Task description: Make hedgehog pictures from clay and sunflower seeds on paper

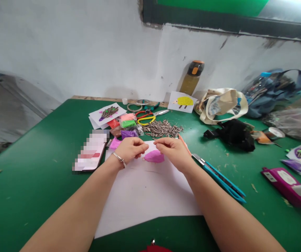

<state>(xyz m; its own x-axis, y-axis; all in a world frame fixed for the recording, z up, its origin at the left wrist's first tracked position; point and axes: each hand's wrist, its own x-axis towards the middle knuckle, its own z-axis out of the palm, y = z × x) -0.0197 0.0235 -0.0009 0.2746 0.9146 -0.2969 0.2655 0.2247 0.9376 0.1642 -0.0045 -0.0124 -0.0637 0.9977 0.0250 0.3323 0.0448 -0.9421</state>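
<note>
Head view, my two hands at a green table [32, 164]. A flattened lump of pink modelling clay [154, 157], matte and smooth, with a rounded lower outline, lies on a white paper sheet [145, 206] near the sheet's far edge, toward the middle of the table. My left hand [131, 149] is half closed, its fingertips [145, 145] just beside the clay. My right hand [172, 153] is curled, its fingers [163, 142] at the clay's upper edge; I cannot tell whether either hand grips it. Beyond the sheet lie loose sunflower seeds [162, 128], packets of coloured clay [128, 125] and yellow-handled scissors [146, 120]. A blue craft knife [218, 178] lies right of the sheet.
</note>
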